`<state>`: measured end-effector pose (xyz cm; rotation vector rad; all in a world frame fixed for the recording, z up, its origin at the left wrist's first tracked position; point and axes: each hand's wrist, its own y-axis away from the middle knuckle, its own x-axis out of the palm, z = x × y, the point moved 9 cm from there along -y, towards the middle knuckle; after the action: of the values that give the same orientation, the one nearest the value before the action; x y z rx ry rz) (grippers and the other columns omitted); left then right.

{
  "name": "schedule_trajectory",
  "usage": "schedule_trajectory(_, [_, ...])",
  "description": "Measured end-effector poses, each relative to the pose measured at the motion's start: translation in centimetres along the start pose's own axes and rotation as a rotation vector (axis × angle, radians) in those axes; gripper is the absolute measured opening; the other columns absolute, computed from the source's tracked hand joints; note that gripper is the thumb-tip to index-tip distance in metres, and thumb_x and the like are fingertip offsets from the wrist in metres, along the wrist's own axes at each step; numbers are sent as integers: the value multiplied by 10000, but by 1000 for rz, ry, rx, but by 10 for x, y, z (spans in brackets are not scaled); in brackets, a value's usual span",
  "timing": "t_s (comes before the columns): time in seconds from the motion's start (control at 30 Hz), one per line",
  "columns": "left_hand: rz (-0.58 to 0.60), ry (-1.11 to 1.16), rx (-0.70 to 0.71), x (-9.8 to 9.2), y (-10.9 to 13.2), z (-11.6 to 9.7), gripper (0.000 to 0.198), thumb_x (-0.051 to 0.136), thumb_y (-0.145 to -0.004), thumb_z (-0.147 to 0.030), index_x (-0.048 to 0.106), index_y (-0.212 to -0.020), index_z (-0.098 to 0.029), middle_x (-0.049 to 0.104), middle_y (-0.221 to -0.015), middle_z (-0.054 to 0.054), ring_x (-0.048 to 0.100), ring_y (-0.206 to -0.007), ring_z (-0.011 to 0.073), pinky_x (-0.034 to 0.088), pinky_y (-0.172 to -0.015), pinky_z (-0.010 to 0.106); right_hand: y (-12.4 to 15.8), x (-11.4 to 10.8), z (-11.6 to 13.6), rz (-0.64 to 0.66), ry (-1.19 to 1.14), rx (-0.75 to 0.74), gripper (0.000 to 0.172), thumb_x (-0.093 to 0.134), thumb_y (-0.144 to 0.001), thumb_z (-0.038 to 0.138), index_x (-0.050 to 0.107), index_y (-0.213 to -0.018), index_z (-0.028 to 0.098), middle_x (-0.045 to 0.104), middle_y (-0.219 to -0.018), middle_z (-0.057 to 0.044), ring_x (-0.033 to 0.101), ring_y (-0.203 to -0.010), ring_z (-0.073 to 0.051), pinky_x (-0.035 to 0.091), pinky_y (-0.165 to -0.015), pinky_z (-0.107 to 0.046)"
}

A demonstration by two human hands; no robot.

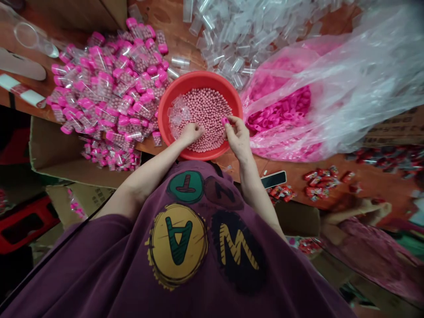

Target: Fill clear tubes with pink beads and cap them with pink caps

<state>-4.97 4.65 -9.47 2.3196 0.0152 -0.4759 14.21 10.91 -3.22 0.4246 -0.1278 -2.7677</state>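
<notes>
A red bowl (161,112) in front of me holds many small pink beads (210,104). Several clear plastic containers (179,112) lie on the beads at the bowl's left side. My left hand (192,133) is down at the beads with its fingers curled closed; whatever they may hold is hidden. Over the bowl's right rim, my right hand (238,136) pinches a bright pink cap (225,120) between thumb and fingertip. Right of the bowl, a clear plastic bag (331,88) contains many loose pink caps (281,110).
Filled, pink-capped containers (112,84) are heaped on the left, some in a cardboard box (49,150). Empty clear containers (238,31) pile up behind the bowl. A phone (273,179) and small red items (321,181) lie right, near another person's arm (354,214).
</notes>
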Motion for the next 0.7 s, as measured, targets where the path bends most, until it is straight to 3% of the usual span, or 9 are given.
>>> schedule_trajectory(0.1, [-92, -233, -30, 9, -24, -1, 376, 780, -937, -246, 536, -652, -211, 649, -796, 69, 707, -1021, 304, 514, -966, 397, 26, -14, -15, -60, 32, 91, 634, 668, -974, 840, 714, -1261, 276, 650, -788, 29, 560, -634, -161, 597, -657, -360])
schedule_trajectory(0.17, [-115, -130, -73, 21, -40, -5, 352, 787, -898, -170, 543, -647, -207, 643, -781, 67, 702, -1060, 296, 513, -971, 375, 45, -20, -22, -94, 33, 162, 635, 688, -954, 837, 715, -1236, 269, 633, -779, 34, 533, -619, -155, 556, -621, -341])
schedule_trajectory(0.3, [-21, 251, -122, 52, -62, -15, 297, 719, -905, -84, 567, -673, -190, 523, -603, -6, 637, -764, 162, 471, -731, 243, 66, -23, -30, -108, 21, 275, 644, 699, -931, 836, 721, -1218, 260, 666, -829, 14, 557, -647, -163, 553, -630, -343])
schedule_trajectory(0.37, [34, 335, -121, 58, -62, -18, 236, 689, -943, -111, 586, -744, -187, 533, -590, -32, 576, -618, 116, 422, -616, 214, 66, -25, -29, -110, 31, 272, 644, 689, -935, 834, 724, -1223, 259, 715, -901, -14, 619, -726, -185, 616, -728, -385])
schedule_trajectory(0.47, [114, 523, -109, 51, -47, -14, 106, 736, -902, -105, 657, -916, -174, 655, -701, -45, 550, -543, 64, 393, -549, 186, 53, -27, -19, -114, 59, 175, 618, 714, -933, 810, 730, -1236, 272, 785, -1167, -79, 724, -1023, -239, 654, -1010, -488])
schedule_trajectory(0.57, [174, 772, -79, 33, -25, -9, 306, 836, -826, -122, 733, -1109, -171, 755, -850, -30, 603, -588, 51, 427, -575, 183, 34, -27, -7, -104, 69, 90, 570, 710, -966, 770, 741, -1261, 282, 783, -1283, -98, 725, -1211, -271, 624, -1138, -546])
schedule_trajectory(0.7, [182, 880, 46, 8, -4, -14, 360, 937, -747, -137, 793, -1076, -169, 830, -1030, 12, 746, -891, 106, 575, -895, 233, 5, -16, 16, -65, 53, -17, 521, 676, -1030, 715, 732, -1349, 306, 779, -1329, -82, 725, -1268, -272, 625, -1165, -561])
